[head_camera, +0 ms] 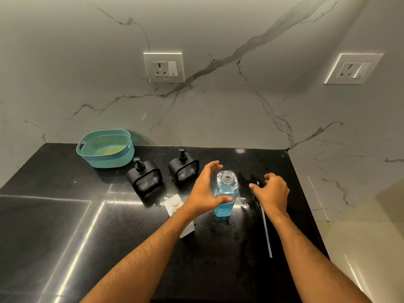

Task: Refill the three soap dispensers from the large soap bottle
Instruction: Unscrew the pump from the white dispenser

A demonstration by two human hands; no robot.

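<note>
On the left of the black table [65,226] sat a teal basket [105,148] against the wall. Next came two black dispensers [144,177] and [183,166], both upright with their pumps on; I could not tell how full they were. In front of them stood a white bottle [175,207], partly hidden behind my left arm. I judged it the large soap bottle, untouched as yet, though it could as well have been the third dispenser.

My left hand [204,193] curved round a clear bottle [225,193], thumb pressed on its near face, fingers [215,166] arched over the far shoulder without closing fully. The bottle stood upright mid-table, its neck open, cap off, blue liquid filling roughly the lower half. Just beside it to the right, my right hand [271,193] hovered loosely curled over a removed pump and its long tube [267,232] lying on the wet table; whether the fingers actually held it I could not tell.

So I reckoned the job stood early: one vessel opened, pouring and recapping all left
</note>
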